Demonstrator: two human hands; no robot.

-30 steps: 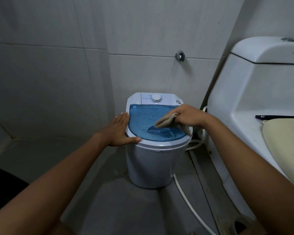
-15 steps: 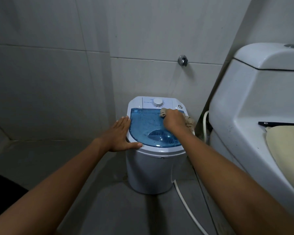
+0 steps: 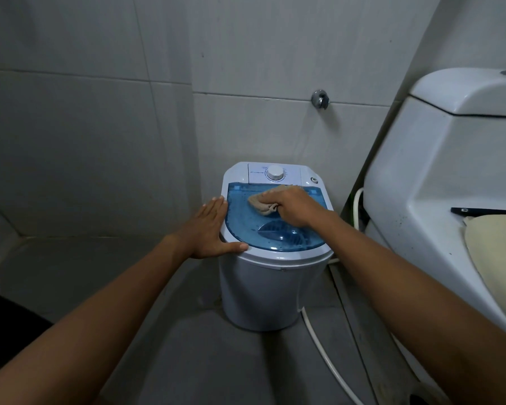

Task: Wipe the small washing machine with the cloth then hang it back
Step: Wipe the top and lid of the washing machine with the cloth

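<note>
A small white washing machine (image 3: 263,290) with a clear blue lid (image 3: 278,233) and a white dial stands on the grey floor against the tiled wall. My right hand (image 3: 294,207) presses a bunched beige cloth (image 3: 262,204) onto the rear middle of the lid. My left hand (image 3: 212,230) lies flat against the machine's left rim, fingers together and thumb along the front edge, holding nothing.
A white toilet with its tank (image 3: 438,159) stands close on the right, a dark flat object (image 3: 485,211) lying on it. A white hose (image 3: 322,343) runs across the floor from the machine. A metal wall fitting (image 3: 319,98) sits above the machine.
My right hand has carried the cloth from the lid's right side up to the rear right corner, then leftward to the rear middle. My left hand stays on the left rim.
</note>
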